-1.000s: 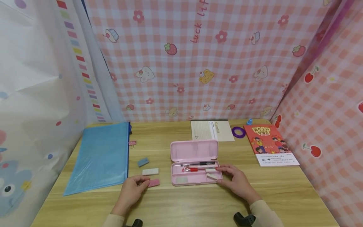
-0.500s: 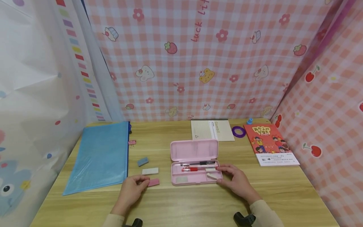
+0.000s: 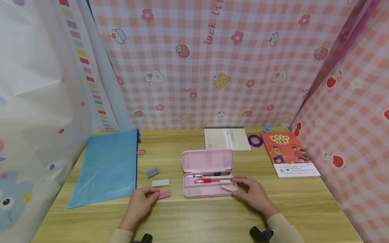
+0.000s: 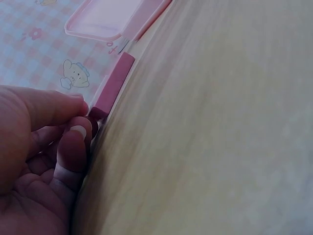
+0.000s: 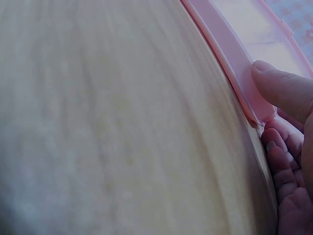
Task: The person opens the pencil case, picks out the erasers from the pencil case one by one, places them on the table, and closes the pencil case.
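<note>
My left hand (image 3: 141,204) is at the left end of a pink eraser (image 3: 164,194), its thumb and finger pinching that end; the left wrist view shows the eraser (image 4: 113,85) flat along the wooden table. A white eraser (image 3: 160,183) and a blue eraser (image 3: 153,172) lie just beyond it. The pink pencil case (image 3: 207,161) stands with its lid up. Inside are a red pen (image 3: 203,181), a black pen (image 3: 217,174) and small whitish blocks (image 3: 226,188). My right hand (image 3: 252,195) grips the case's right end, thumb at its front corner (image 5: 266,115).
A blue zip folder (image 3: 106,168) lies at left, with a pink binder clip (image 3: 141,152) beside it. Behind the case is a notebook (image 3: 217,140). A purple ring (image 3: 255,140), a small blue object (image 3: 267,129) and a red book (image 3: 282,146) are at back right.
</note>
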`<action>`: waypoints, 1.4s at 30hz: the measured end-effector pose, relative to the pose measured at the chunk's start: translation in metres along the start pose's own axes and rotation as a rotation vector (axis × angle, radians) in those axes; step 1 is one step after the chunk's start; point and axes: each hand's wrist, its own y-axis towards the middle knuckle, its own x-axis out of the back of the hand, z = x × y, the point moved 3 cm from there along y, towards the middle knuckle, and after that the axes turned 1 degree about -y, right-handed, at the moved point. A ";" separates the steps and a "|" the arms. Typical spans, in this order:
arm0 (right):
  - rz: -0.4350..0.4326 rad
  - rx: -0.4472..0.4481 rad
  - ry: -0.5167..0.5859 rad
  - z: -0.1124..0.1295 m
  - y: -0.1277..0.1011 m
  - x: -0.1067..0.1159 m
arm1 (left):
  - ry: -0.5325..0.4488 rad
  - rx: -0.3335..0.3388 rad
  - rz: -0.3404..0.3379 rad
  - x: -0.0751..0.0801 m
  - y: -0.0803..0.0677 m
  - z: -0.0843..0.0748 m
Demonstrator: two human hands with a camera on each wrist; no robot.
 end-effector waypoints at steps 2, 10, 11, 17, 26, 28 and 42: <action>0.000 0.003 -0.002 0.001 0.000 0.000 | -0.003 0.000 -0.003 0.001 0.000 0.000; 0.004 -0.020 -0.003 0.000 0.000 0.000 | -0.004 0.001 0.010 0.002 -0.002 -0.002; 0.004 -0.020 -0.004 0.000 0.000 0.000 | -0.005 0.001 0.011 0.002 -0.002 -0.002; 0.001 -0.022 -0.006 -0.001 0.001 0.000 | -0.013 0.007 0.014 0.002 0.000 -0.003; 0.009 -0.038 -0.014 -0.001 0.001 0.000 | 0.001 -0.029 0.017 0.004 -0.002 -0.011; 0.009 -0.039 -0.017 -0.001 0.001 -0.001 | 0.004 -0.041 0.016 0.005 -0.001 -0.016; 0.006 -0.018 -0.011 -0.002 0.001 0.000 | -0.142 -0.182 0.102 -0.015 -0.002 -0.076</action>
